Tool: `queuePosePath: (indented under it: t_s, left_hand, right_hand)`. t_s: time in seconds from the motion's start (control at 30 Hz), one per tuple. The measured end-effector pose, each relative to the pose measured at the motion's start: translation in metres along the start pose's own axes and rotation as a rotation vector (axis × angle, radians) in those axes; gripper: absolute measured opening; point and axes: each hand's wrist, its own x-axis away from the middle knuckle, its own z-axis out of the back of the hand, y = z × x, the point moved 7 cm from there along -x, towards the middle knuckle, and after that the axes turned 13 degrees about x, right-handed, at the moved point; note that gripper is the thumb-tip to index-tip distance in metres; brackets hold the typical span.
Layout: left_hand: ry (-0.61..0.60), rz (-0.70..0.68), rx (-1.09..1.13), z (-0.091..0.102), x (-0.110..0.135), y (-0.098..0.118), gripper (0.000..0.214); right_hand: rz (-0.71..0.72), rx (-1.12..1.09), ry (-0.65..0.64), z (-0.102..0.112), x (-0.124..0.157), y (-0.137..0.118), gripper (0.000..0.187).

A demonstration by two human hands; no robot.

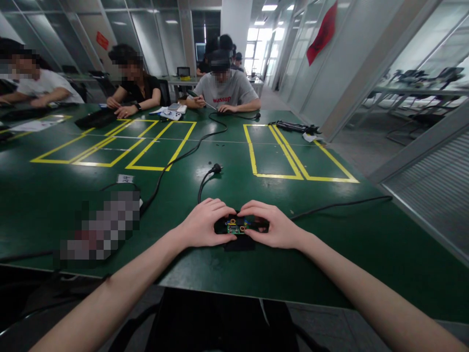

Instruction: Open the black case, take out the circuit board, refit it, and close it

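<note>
While the board [233, 229] lay between the left hand [206, 222] and the right hand [274, 226] on the table's [190, 266] near side, each pinched its own end, thumbs near and fingers far. Judging by the grip, the step was steadying or seating it, and the next move seemed to call for even pressure. Beyond, slightly left, lay a plug [217, 168].

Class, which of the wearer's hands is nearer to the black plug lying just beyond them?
Left. The plug lies almost straight beyond the left hand; the right hand is farther off, to the plug's right and on its near side.
</note>
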Motion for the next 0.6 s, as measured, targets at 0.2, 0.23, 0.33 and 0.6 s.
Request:
queuePosePath:
  t_s: [0.2,0.23,0.33,0.6]
  left_hand:
    - [-0.02,-0.003,-0.014,-0.0022,0.0,0.0003,0.034]
    - [-0.018,-0.003,-0.004,-0.0023,0.0001,0.0004,0.035]
    - [-0.014,0.002,0.024,-0.0025,0.0005,0.0004,0.035]
    - [-0.008,0.017,0.025,-0.0021,0.0009,0.0014,0.039]
  right_hand:
    - [-0.007,-0.034,-0.024,0.0068,0.0007,0.0071,0.018]
    - [-0.007,-0.038,-0.024,0.0068,0.0006,0.0074,0.018]
    - [-0.009,-0.041,-0.027,0.0061,0.0002,0.0075,0.016]
    - [-0.022,-0.02,-0.063,0.0046,-0.0008,0.0108,0.009]
